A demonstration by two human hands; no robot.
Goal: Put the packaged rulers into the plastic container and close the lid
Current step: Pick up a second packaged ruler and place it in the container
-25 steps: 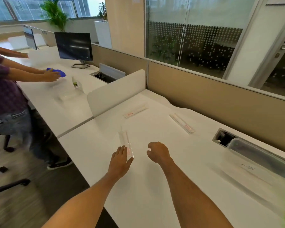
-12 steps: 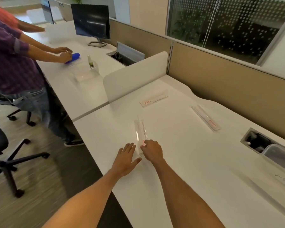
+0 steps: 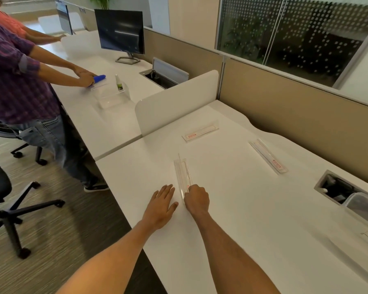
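Observation:
Three packaged rulers in clear sleeves lie on the white desk (image 3: 253, 219). The nearest ruler (image 3: 182, 174) points away from me, and my right hand (image 3: 196, 200) pinches its near end with curled fingers. My left hand (image 3: 163, 203) lies flat on the desk just left of that ruler, fingers straight. A second ruler (image 3: 200, 134) lies further back by the divider. The third ruler (image 3: 268, 155) lies at the right back. The plastic container (image 3: 364, 205) shows only partly at the right edge.
A cable port (image 3: 333, 188) opens in the desk beside the container. A white divider (image 3: 176, 100) separates my desk from the neighbouring one, where another person (image 3: 19, 81) works with a blue object. Office chairs (image 3: 0, 200) stand on the floor at left.
My right hand moved left to the nearest ruler and took hold of its near end. The left hand stayed flat beside it. The view swung left, so the container slid to the edge.

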